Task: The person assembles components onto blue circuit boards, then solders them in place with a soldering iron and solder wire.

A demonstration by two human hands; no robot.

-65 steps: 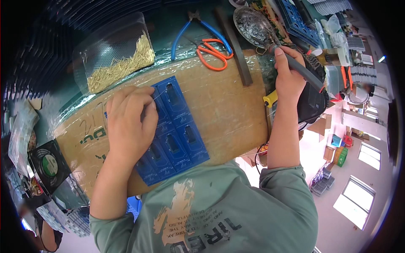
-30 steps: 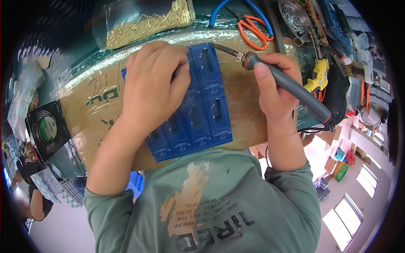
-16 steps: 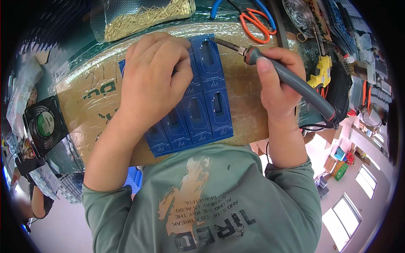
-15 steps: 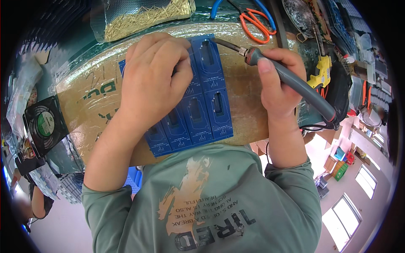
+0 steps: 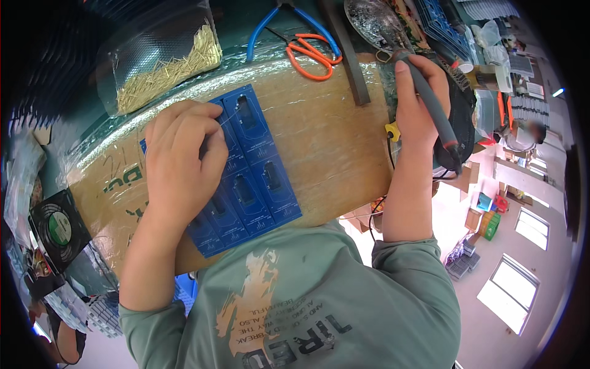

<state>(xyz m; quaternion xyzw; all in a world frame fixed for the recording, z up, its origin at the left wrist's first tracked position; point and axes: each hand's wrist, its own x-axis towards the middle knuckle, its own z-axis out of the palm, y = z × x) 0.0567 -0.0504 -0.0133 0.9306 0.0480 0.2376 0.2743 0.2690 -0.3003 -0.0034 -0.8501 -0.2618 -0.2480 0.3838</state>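
Blue circuit-board panel [image 5: 251, 165], rows of slotted units: flat on a tan board [image 5: 335, 147] upon the bench, partly beneath the left grip and extending right of it and nearer the body.

Fan [image 5: 60, 230], black frame, round green label: left of the left grip and nearer the body.

Clear plastic tray [image 5: 153, 38], holding a heap of gold-coloured pins [image 5: 169, 75]: just beyond the left grip.

Left grip [image 5: 184, 150]: palm down on the panel, fingers bent and drawn in towards the thumb; cannot tell whether anything is pinched beneath.

Pliers [image 5: 260, 32], blue handles spread: beyond and right of the left grip.

Scissors [image 5: 319, 56], orange handles: between the two grips, overlapping the pliers.

Bar [image 5: 348, 58], dark, long: left of the right grip, well apart from it.

Metal dish [image 5: 375, 24], oval, blotched: beyond and left of the right grip.

Yellow item [image 5: 393, 131], partly visible: beside the right grip's wrist, on its left.

Right grip [image 5: 419, 101]: closed round a grey-handled soldering iron [image 5: 437, 111], front end towards the dish; tip contact unclear.
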